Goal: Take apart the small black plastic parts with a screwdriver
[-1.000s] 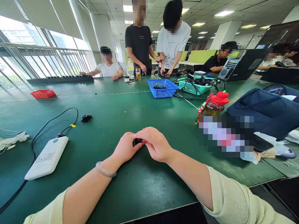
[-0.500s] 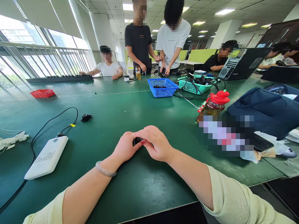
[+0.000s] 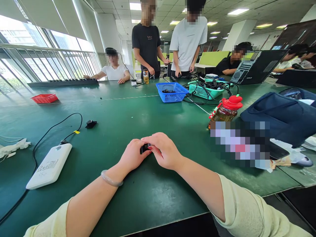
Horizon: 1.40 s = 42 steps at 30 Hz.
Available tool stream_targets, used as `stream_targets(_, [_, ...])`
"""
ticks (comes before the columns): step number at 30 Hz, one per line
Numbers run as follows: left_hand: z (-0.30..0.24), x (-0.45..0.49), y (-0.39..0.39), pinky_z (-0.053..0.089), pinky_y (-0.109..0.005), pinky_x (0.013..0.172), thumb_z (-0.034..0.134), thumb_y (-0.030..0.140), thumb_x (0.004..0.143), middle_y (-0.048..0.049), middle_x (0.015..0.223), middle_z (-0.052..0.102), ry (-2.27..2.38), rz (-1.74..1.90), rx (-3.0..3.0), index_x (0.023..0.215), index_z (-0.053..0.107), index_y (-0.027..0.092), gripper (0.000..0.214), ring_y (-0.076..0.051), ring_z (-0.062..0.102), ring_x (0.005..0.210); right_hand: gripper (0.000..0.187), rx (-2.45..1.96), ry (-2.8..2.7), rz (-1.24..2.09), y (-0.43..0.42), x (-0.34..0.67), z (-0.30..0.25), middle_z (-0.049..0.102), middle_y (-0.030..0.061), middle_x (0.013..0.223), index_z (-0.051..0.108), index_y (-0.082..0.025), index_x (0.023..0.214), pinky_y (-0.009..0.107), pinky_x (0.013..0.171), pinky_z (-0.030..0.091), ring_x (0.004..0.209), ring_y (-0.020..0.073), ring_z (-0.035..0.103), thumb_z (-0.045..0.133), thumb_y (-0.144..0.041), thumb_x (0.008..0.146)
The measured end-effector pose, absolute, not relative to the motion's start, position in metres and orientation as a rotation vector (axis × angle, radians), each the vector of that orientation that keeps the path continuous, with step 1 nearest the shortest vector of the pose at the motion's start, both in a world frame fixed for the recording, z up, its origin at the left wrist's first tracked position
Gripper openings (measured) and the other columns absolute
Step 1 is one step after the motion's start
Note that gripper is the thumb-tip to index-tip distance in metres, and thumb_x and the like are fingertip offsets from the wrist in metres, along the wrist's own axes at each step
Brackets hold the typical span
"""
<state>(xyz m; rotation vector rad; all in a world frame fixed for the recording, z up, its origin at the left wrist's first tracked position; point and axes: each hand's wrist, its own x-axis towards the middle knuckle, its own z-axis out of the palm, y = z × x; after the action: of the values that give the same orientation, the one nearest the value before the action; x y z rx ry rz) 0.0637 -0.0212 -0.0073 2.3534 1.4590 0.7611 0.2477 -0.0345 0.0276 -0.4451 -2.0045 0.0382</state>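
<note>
Between my two hands is a small black object (image 3: 144,148), mostly covered by fingers, so its kind is hidden. My left hand (image 3: 132,154) is closed round its left side, with a pale bangle on the wrist. From the right, my right hand (image 3: 165,152) curls over it, thumb and fingers pinching its edge. Both hands rest low over the green table (image 3: 116,121). Left of them lies another small black piece (image 3: 91,124), apart from my hands.
A white power bank (image 3: 49,167) with a black cable lies at left, a red tray (image 3: 44,98) beyond. Ahead are a blue basket (image 3: 171,93) and a green basket (image 3: 206,91) of cables. A red-lidded bottle (image 3: 223,112) and navy bag (image 3: 278,115) stand right. Several people are around.
My hands stay nearly still round the black object. Across the table, the person in the white shirt has straightened up, moved slightly right and drawn their hands apart.
</note>
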Motion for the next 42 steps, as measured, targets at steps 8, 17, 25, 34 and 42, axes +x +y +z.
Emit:
stream_targets(8, [-0.0077, 0.0641, -0.0222, 0.054, -0.047, 0.091, 0.065, 0.025, 0.087, -0.0074, 0.097, 0.073, 1.464, 0.761, 2.368, 0.089, 0.071, 0.02, 0.008, -0.028, 0.064, 0.099, 0.055, -0.451, -2.008, 0.081, -0.0344, 0.2479, 0.0263, 0.078, 0.0, 0.105, 0.053, -0.032, 0.134, 0.036, 0.084, 0.056, 0.085, 0.0176, 0.069, 0.049, -0.002, 0.089])
stream_targets(17, [-0.0044, 0.0648, -0.0236, 0.052, -0.048, 0.097, 0.067, 0.023, 0.087, -0.0088, 0.107, 0.074, 1.465, 0.744, 2.379, 0.091, 0.072, 0.019, 0.008, -0.03, 0.063, 0.108, 0.057, -0.476, -2.018, 0.103, -0.0358, 0.2488, 0.0266, 0.076, 0.0003, 0.101, 0.052, -0.033, 0.137, 0.036, 0.083, 0.056, 0.085, 0.0177, 0.068, 0.046, -0.002, 0.089])
stream_targets(25, [-0.0053, 0.0642, -0.0227, 0.052, -0.048, 0.098, 0.067, 0.023, 0.087, -0.0084, 0.107, 0.074, 1.462, 0.738, 2.389, 0.094, 0.073, 0.02, 0.01, -0.029, 0.063, 0.109, 0.056, -0.482, -2.014, 0.091, -0.0353, 0.2484, 0.0271, 0.076, 0.0, 0.101, 0.052, -0.032, 0.136, 0.036, 0.084, 0.057, 0.084, 0.0169, 0.068, 0.046, -0.002, 0.089])
stream_targets(34, [-0.0052, 0.0648, -0.0231, 0.053, -0.048, 0.097, 0.068, 0.022, 0.086, -0.0079, 0.108, 0.074, 1.468, 0.741, 2.386, 0.094, 0.073, 0.02, 0.009, -0.029, 0.064, 0.108, 0.055, -0.48, -2.007, 0.087, -0.035, 0.2479, 0.0271, 0.076, -0.0003, 0.1, 0.052, -0.032, 0.134, 0.035, 0.082, 0.056, 0.082, 0.0166, 0.068, 0.045, -0.002, 0.089])
stream_targets(42, [-0.0065, 0.064, -0.0224, 0.053, -0.049, 0.097, 0.067, 0.022, 0.086, -0.0079, 0.108, 0.074, 1.458, 0.753, 2.391, 0.101, 0.074, 0.022, 0.016, -0.03, 0.064, 0.109, 0.05, -0.48, -1.983, 0.087, -0.0342, 0.2472, 0.0268, 0.077, -0.0011, 0.098, 0.053, -0.031, 0.131, 0.034, 0.081, 0.057, 0.084, 0.0155, 0.07, 0.045, -0.002, 0.091])
